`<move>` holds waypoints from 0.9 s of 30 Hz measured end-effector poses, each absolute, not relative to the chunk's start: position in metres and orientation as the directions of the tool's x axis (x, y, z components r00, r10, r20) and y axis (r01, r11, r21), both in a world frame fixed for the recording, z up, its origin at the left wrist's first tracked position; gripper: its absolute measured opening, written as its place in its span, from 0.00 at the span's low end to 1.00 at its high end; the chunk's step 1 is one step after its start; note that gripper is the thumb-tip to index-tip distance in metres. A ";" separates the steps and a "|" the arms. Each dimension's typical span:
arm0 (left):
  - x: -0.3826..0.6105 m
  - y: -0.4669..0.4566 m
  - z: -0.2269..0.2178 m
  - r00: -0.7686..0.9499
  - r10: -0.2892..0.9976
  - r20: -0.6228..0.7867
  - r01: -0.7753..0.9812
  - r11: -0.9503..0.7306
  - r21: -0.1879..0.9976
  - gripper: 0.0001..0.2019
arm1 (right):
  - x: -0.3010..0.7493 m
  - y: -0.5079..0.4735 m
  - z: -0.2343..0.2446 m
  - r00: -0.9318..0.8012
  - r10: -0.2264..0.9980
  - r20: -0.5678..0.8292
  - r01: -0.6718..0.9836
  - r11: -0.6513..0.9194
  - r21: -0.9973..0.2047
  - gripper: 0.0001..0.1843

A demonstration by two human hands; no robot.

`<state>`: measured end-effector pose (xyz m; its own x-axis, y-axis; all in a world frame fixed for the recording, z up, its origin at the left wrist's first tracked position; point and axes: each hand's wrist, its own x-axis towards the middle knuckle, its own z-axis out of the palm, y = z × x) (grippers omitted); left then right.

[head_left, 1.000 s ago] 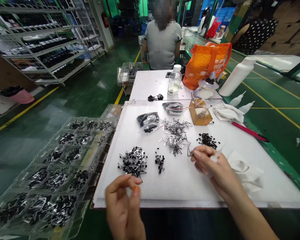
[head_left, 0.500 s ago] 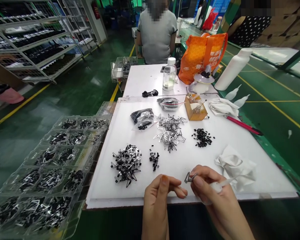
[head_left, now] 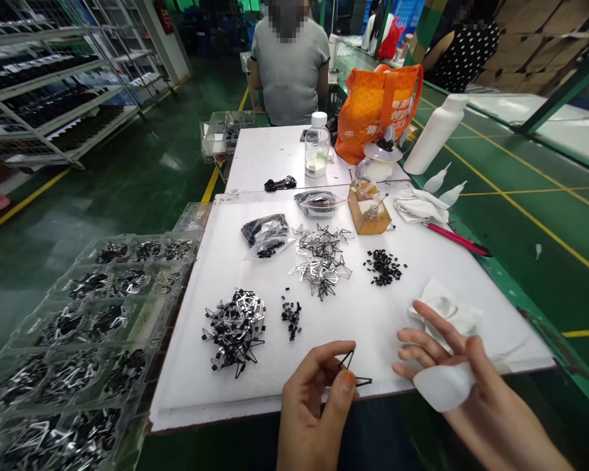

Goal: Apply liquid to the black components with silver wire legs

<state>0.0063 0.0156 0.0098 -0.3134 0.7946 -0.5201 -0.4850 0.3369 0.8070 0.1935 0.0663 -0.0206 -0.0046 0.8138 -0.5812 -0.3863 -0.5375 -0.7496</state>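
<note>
My left hand (head_left: 319, 399) pinches a small black wire part with triangular ends (head_left: 348, 358) between thumb and index finger, above the table's front edge. My right hand (head_left: 466, 373) has its fingers spread, with a white squeeze bottle (head_left: 444, 387) lying across the palm below the thumb. The bottle's thin nozzle points right, towards a crumpled white cloth (head_left: 446, 304). Ahead of my left hand lie a small group of black pieces (head_left: 291, 319) and a heap of wire parts with black pieces (head_left: 235, 330). Farther back are bare wire parts (head_left: 321, 258) and more small black pieces (head_left: 383, 267).
A clear compartment tray (head_left: 91, 333) full of parts stands on the left. Plastic bags of parts (head_left: 267, 234), a small wooden box (head_left: 370, 219), a red pen-like tool (head_left: 459, 239) and a clear bottle (head_left: 317, 147) are on the table. A person (head_left: 290, 72) sits beyond.
The wire part has passed from my right hand to my left. My right hand has moved right and spread its fingers, keeping the squeeze bottle. The view has shifted slightly right.
</note>
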 end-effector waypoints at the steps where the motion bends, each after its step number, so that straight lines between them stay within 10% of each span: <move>1: 0.007 0.015 0.011 -0.367 0.779 -0.509 -0.413 0.354 0.839 0.19 | 0.205 0.065 -0.020 -0.014 0.770 -0.638 -0.408 -0.587 -0.699 0.40; 6: 0.011 0.018 0.012 -0.467 0.758 -0.455 -0.299 0.349 0.888 0.13 | 0.260 0.045 -0.033 0.068 0.762 -0.643 -0.219 -0.618 -0.755 0.47; 11: 0.014 0.021 0.000 -0.523 0.775 -0.356 -0.174 0.311 0.934 0.13 | 0.285 0.038 -0.042 0.310 0.913 -0.266 0.307 -0.361 -0.880 0.39; 16: 0.010 0.023 -0.011 -0.538 0.776 -0.329 -0.133 0.307 0.942 0.10 | 0.281 0.048 -0.037 0.244 0.956 -0.164 0.370 -0.248 -0.895 0.41; 27: 0.062 0.104 -0.019 0.038 0.876 -0.481 -0.334 0.465 0.820 0.15 | 0.277 0.061 -0.050 0.216 0.952 -0.216 0.598 -0.304 -0.742 0.38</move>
<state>0.0624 0.1042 -0.0193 0.0382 0.8758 -0.4812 -0.3336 0.4651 0.8200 0.2775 0.0613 -0.0498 0.2161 0.9522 -0.2159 0.5981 -0.3039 -0.7416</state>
